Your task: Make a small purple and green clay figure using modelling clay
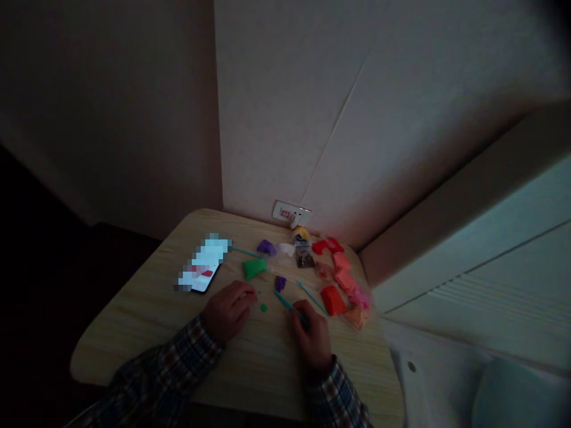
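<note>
A pale wood-grain table (147, 321) is set against light walls in a dimly lit room, and a wall socket (285, 212) with a plug in it is seen just above the table's far edge. Near the middle of the table, a teal tool (284, 299) is held in the right hand (312, 336), pinched between thumb and fingers, with its tip pointed forward and to the left, close to a purple clump (281, 283). The left hand (228, 310) is placed low over the table with its fingers bent and held close together — whether anything is pinched in them cannot be told. Between the two hands, a small green dot (263, 308) is seen on the wood. Just beyond the left hand a green packet (254, 268) is laid, and a lit phone (205, 263), its screen partly blurred, is placed to its left. A thin teal stick (247, 252) is laid between the phone and a purple packet (266, 247). A second stick (313, 298) is laid beside an orange-red packet (332, 300). Farther back and to the right, a white packet (286, 249), a dark packet (305, 257), red pieces (328, 245) and pink packets (343, 273) are grouped.
</note>
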